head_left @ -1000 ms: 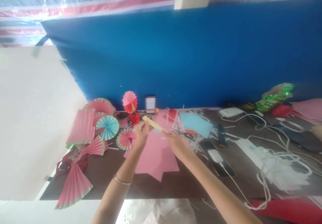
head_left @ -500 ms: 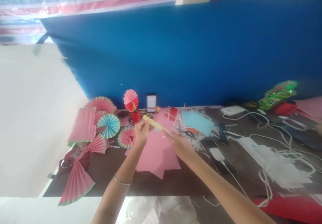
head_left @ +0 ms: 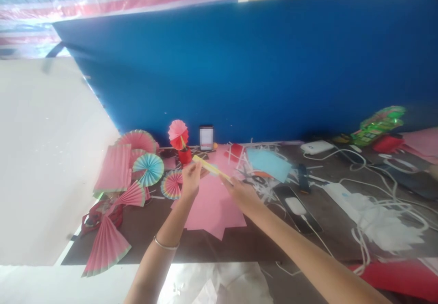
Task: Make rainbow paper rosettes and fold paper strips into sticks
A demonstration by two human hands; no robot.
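A narrow yellow paper strip (head_left: 209,166) slants between my two hands, held above the pink paper sheets (head_left: 212,208). My left hand (head_left: 191,178) pinches its upper left end. Closed on the lower right end is my right hand (head_left: 241,194). Just behind my left hand stands a red holder (head_left: 185,156) carrying a pink and red pleated paper flower (head_left: 178,134). To the left lie a blue pleated rosette (head_left: 148,170) and a multicoloured pleated rosette (head_left: 172,184).
Pink folded fans (head_left: 106,247) lie at the left edge. White paper scraps and a light blue sheet (head_left: 268,163) are right of my hands. Farther right are a phone (head_left: 297,209), a white power strip (head_left: 342,199) and cables. A small screen (head_left: 206,138) leans by the blue wall.
The yellow strip and both hands stay in nearly the same place, with only a slight shift. The whole view has moved a little.
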